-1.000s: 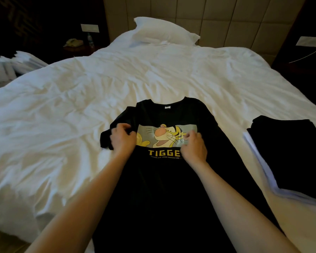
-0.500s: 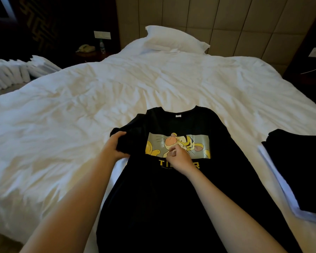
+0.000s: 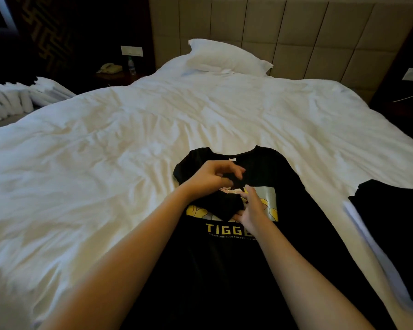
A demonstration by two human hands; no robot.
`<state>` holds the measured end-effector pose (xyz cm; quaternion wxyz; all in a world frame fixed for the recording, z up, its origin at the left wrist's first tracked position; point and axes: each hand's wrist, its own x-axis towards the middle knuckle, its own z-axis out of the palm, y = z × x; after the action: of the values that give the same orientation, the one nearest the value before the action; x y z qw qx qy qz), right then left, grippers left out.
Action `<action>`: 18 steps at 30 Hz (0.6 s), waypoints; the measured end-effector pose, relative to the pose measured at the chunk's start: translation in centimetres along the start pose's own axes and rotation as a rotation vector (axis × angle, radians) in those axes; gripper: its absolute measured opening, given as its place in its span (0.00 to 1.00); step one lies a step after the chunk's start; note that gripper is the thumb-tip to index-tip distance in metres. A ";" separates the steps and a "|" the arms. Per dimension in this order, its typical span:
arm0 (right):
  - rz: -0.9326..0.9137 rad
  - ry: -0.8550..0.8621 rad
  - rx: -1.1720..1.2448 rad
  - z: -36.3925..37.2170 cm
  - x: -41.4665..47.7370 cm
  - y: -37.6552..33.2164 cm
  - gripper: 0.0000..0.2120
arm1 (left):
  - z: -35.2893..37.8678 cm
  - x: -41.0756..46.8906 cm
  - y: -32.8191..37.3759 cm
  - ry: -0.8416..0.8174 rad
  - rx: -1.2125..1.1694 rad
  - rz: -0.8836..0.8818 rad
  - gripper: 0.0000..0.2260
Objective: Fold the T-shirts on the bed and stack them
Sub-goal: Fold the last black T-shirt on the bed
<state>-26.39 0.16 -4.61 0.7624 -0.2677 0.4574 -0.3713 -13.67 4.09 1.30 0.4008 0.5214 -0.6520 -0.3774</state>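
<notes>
A black T-shirt (image 3: pixel 224 270) with a yellow cartoon print and the word TIGGER lies face up on the white bed (image 3: pixel 105 163), collar away from me. Its left sleeve (image 3: pixel 224 207) is folded inward across the print. My left hand (image 3: pixel 208 178) hovers over that sleeve with curled fingers pinching the black cloth. My right hand (image 3: pixel 249 209) lies against the sleeve's right edge, fingers straight and pressing it onto the print. At the right edge of the bed sits a stack of folded black shirts (image 3: pixel 396 234) with a white layer underneath.
A white pillow (image 3: pixel 227 58) lies at the padded headboard. Several rolled white towels (image 3: pixel 7 101) line the far left. A nightstand there carries a phone (image 3: pixel 110 67) and a bottle (image 3: pixel 131 65). Rumpled duvet spreads left of and beyond the shirt.
My left hand carried the left sleeve rightward from the shirt's side onto the print. My right hand shifted right to the folded sleeve's edge. The camera tilted down.
</notes>
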 end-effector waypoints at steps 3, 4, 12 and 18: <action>-0.122 0.031 -0.246 0.3 0.8 0.3 0.16 | -1.2 0.3 -3.5 0.334 0.070 -0.197 0.14; -0.214 0.071 -0.468 0.5 1.2 0.5 0.18 | -1.8 0.4 -4.8 0.472 0.138 -0.304 0.14; -0.618 -0.145 -1.642 3.4 2.7 2.1 0.30 | -5.2 1.4 -9.8 0.682 -0.753 -0.698 0.14; -0.368 -0.265 -1.044 3.7 2.4 0.5 0.11 | -6.0 3.9 -9.6 0.504 -0.768 -0.812 0.10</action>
<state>-22.21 -1.21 -4.55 0.5027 -0.7284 0.4267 -0.1860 -5.08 -1.82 -4.57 0.5260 0.6197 -0.1037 -0.5732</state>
